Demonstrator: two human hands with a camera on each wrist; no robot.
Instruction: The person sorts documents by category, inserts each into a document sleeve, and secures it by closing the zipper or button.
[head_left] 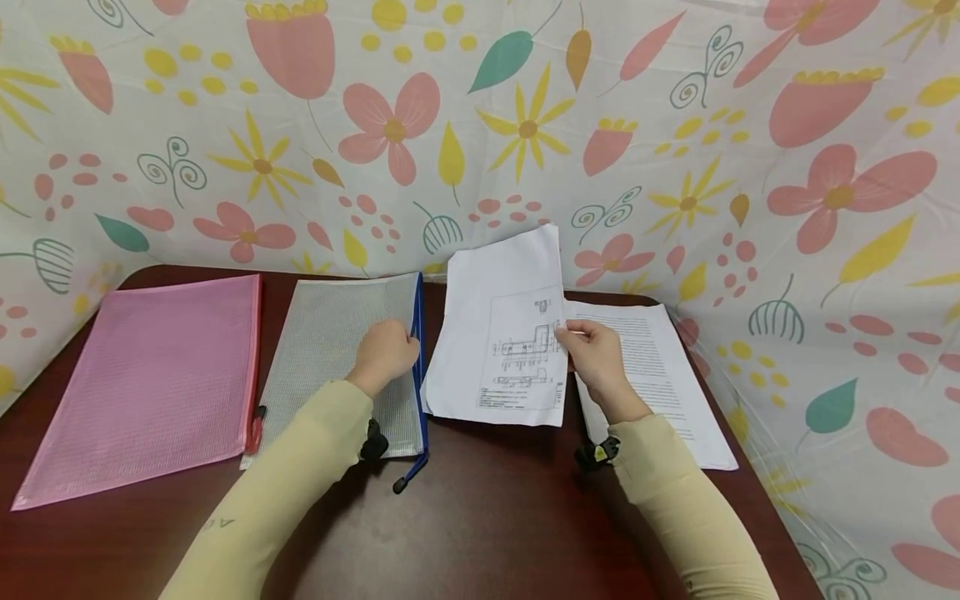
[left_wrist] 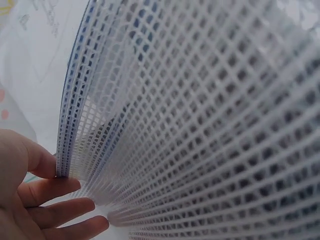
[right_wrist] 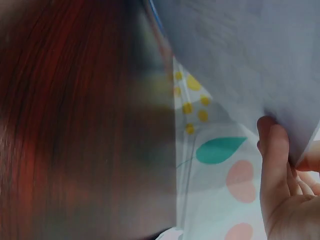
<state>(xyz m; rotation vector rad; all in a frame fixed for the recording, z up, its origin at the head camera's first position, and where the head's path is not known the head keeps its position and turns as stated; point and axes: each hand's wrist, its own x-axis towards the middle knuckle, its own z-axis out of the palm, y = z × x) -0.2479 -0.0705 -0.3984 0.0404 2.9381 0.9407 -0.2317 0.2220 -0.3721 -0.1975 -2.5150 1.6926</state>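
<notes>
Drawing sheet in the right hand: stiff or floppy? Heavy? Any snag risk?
Likely floppy: the sheet bows and its left edge is wavy. Probably light: the right hand pinches it at one side edge. Its lower left corner could snag on the grey mesh pouch, since it sits right by the blue edge.

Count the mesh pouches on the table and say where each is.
2. The pink pouch is at the left end of the table; the grey pouch is just right of it, pinched by the left hand. Any beneath them would be hidden.
</notes>
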